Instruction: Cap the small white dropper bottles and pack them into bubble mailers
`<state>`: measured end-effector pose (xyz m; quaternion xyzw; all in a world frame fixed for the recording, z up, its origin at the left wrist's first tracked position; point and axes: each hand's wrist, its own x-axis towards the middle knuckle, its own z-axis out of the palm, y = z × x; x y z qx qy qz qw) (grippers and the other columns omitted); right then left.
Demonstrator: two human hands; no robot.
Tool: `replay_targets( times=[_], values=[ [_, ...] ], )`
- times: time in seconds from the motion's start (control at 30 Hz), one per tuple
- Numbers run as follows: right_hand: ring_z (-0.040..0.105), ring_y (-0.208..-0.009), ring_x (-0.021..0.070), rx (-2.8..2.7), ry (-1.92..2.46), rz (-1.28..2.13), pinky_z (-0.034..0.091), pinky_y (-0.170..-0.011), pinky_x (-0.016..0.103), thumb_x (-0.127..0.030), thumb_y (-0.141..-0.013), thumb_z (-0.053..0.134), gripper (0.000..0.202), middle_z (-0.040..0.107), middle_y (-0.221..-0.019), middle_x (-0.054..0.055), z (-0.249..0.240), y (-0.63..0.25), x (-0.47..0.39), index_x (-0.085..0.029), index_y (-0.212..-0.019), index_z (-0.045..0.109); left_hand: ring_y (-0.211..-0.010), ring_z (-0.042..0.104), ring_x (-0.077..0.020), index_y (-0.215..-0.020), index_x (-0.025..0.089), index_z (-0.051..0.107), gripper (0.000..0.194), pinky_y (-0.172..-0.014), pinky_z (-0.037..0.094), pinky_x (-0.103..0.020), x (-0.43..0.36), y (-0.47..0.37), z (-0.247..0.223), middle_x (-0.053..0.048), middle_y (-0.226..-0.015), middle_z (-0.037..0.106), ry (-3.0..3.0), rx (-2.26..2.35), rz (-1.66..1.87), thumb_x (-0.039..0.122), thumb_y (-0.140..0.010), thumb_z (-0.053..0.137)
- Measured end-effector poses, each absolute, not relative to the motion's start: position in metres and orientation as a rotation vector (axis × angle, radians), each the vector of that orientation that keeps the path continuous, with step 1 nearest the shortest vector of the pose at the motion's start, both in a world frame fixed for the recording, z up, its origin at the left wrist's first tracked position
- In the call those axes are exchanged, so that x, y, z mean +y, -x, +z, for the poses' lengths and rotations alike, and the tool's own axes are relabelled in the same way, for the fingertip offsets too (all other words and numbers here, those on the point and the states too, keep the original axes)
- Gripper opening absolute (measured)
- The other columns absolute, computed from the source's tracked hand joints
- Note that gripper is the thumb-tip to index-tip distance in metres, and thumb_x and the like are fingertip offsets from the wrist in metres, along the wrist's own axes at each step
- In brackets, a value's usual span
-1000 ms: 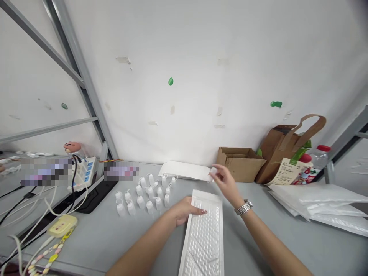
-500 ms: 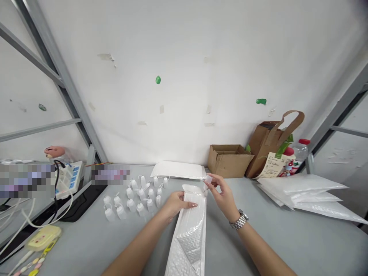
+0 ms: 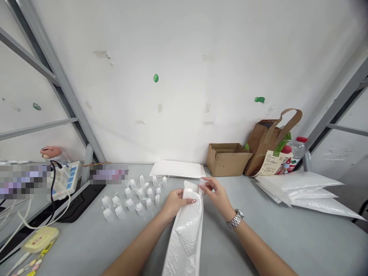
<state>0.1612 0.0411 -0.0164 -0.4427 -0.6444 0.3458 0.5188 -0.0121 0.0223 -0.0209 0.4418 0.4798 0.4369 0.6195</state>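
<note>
A long white bubble mailer (image 3: pixel 186 234) lies lengthwise on the grey table, its top end towards the wall. My left hand (image 3: pixel 177 203) grips its left edge near the top, thumb across the front. My right hand (image 3: pixel 214 191), with a metal watch on the wrist, pinches a small whitish piece (image 3: pixel 202 181) at the mailer's upper right corner; whether it is a flap or a separate item is unclear. Several small white bottles (image 3: pixel 139 209) with loops stand in a group left of the mailer.
Behind the mailer lies a flat white stack (image 3: pixel 176 169). An open cardboard box (image 3: pixel 228 163), a brown paper bag (image 3: pixel 260 143) and a red-capped bottle (image 3: pixel 299 149) stand back right, near white mailers (image 3: pixel 310 188). At left are a power strip (image 3: pixel 66 180), cables and a yellow case (image 3: pixel 40 239).
My right hand has moved slightly left and closer to the mailer's top corner with the small piece. The mailer's top looks more spread. The view has shifted a little.
</note>
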Motion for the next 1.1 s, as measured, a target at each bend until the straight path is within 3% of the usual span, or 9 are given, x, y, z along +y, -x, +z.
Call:
replay_targets(
  times=[0.13,0.3,0.4,0.6,0.9,1.1],
  values=[
    [0.053,-0.052,0.0146,-1.348,1.087,1.049,0.044,-0.054,0.029,-0.050,-0.065,0.068,0.043,0.060,-0.057,-0.001,-0.019,-0.159,0.045,-0.017,-0.092,0.057,-0.065,0.060,-0.0200,-0.078,0.013,0.067,0.048,-0.062,0.043,-0.028,0.025,0.010,-0.024,-0.004,-0.071,0.068,-1.021,1.114,1.039,0.044,-0.043,0.080],
    [0.052,-0.050,0.0146,-1.319,1.147,1.102,0.043,-0.052,0.028,-0.050,-0.062,0.070,0.044,0.060,-0.056,-0.001,-0.026,-0.158,0.046,-0.017,-0.087,0.056,-0.057,0.053,-0.0155,-0.062,0.014,0.061,0.048,-0.056,0.037,-0.025,0.026,0.009,-0.032,0.000,-0.055,0.060,-1.038,1.128,1.095,0.061,-0.056,0.065],
    [0.054,-0.051,0.0158,-1.381,1.151,1.099,0.043,-0.052,0.029,-0.051,-0.063,0.069,0.042,0.060,-0.055,0.000,-0.028,-0.156,0.044,-0.017,-0.084,0.055,-0.057,0.051,-0.0152,-0.061,0.014,0.060,0.050,-0.058,0.036,-0.026,0.027,0.010,-0.036,0.001,-0.054,0.058,-1.003,1.123,1.127,0.063,-0.055,0.064],
    [0.055,-0.063,0.0187,-1.435,1.154,0.725,0.044,-0.065,0.033,-0.050,-0.073,0.061,0.037,0.062,-0.065,0.001,-0.023,-0.154,0.035,-0.019,-0.093,0.056,-0.056,0.053,-0.0153,-0.062,0.013,0.062,0.051,-0.061,0.038,-0.027,0.028,0.010,-0.035,-0.001,-0.055,0.059,-0.922,1.092,1.086,0.062,-0.050,0.069],
    [0.053,-0.051,0.0147,-1.390,1.104,1.270,0.041,-0.056,0.029,-0.047,-0.060,0.073,0.039,0.060,-0.054,-0.002,-0.023,-0.161,0.047,-0.018,-0.079,0.053,-0.062,0.057,-0.0189,-0.066,0.012,0.064,0.049,-0.068,0.040,-0.031,0.021,0.008,-0.023,-0.003,-0.058,0.062,-0.817,1.023,1.115,0.057,-0.050,0.072],
    [0.051,-0.055,0.0149,-1.558,1.218,1.051,0.037,-0.054,0.027,-0.042,-0.067,0.066,0.029,0.056,-0.056,-0.004,-0.019,-0.158,0.039,-0.019,-0.082,0.053,-0.063,0.057,-0.0192,-0.069,0.012,0.065,0.050,-0.069,0.041,-0.031,0.024,0.009,-0.031,-0.002,-0.057,0.062,-0.805,1.029,1.164,0.058,-0.050,0.071]
  ],
)
